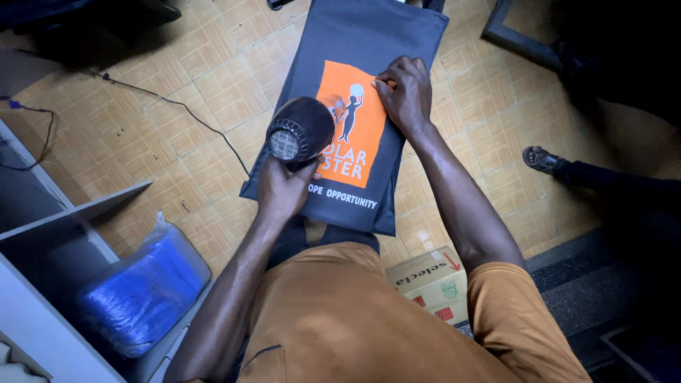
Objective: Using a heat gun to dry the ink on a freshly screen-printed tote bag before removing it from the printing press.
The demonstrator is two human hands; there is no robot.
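A dark grey fabric bag (369,42) lies flat across my lap, with an orange printed patch (365,135) on it showing a dark figure and white letters. My left hand (284,188) grips a black hair dryer (301,130), whose barrel points at the patch's left edge and whose rear grille faces me. My right hand (406,92) presses on the upper right corner of the orange patch, fingertips pinched at its edge. The dryer's black cord (170,103) trails off across the floor to the left.
Tan tiled floor (213,78) surrounds me. A blue bundle in clear plastic (142,291) sits on a grey shelf at lower left. A cardboard box (429,280) stands by my right knee. Another person's sandalled foot (543,159) rests at the right.
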